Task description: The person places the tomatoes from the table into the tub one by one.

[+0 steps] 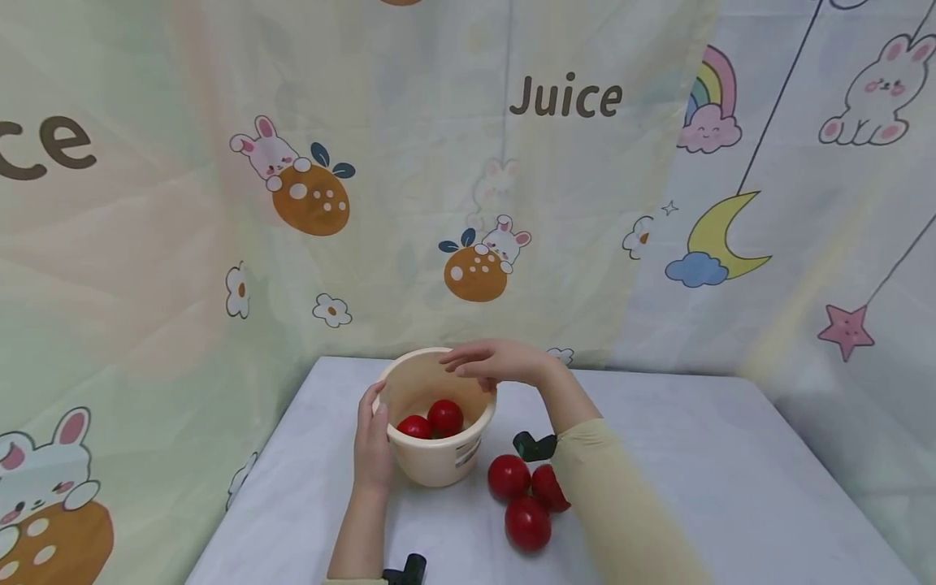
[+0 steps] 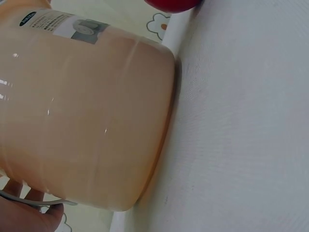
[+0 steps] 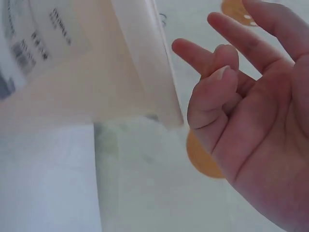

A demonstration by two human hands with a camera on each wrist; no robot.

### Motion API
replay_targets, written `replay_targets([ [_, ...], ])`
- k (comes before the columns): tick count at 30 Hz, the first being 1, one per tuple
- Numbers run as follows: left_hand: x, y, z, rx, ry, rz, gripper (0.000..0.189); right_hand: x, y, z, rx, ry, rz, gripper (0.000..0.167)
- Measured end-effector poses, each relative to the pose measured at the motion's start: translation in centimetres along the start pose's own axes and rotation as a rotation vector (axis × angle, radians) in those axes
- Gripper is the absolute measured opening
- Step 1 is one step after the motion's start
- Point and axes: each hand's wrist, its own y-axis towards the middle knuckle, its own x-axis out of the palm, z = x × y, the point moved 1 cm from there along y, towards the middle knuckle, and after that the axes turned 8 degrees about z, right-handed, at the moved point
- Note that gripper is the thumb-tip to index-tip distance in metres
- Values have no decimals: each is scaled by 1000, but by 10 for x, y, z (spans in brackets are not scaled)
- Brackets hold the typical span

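Observation:
A cream plastic bucket (image 1: 435,463) stands at the back of the table, two round red tomato-like fruits (image 1: 445,418) lying inside it. My left hand (image 1: 373,443) grips the bucket's left side; its fingers bend around the thin grey handle (image 2: 36,201) in the left wrist view. Over the bucket's right rim is my right hand (image 1: 504,363), with nothing in it. The right wrist view shows that hand's fingers (image 3: 198,55) loosely bent, beside the rim (image 3: 152,63). Several more red fruits (image 1: 528,524) lie on the table right of the bucket, near my right sleeve.
The white-covered table (image 1: 702,471) extends to the right and front. Behind it hangs a curtain (image 1: 409,162) printed with rabbits and oranges. A black wrist mount (image 1: 535,447) is on the right arm, and another (image 1: 406,570) by the left.

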Motion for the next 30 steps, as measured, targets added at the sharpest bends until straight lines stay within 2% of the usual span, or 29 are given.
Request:
replay_targets([
  [9,0,0,-1,16,0,-2,41,-16,-51,23,-9,37,116,41],
  [13,0,1,-2,24,-4,0,41,-16,-73,34,6,54,152,39],
  [19,0,2,-2,25,-3,0,41,-9,-102,61,52,71,204,36],
  [23,-1,2,-2,18,-2,3,40,-2,-120,80,64,126,203,39],
  [30,-1,2,-4,4,-24,-7,39,13,-145,106,149,193,182,47],
])
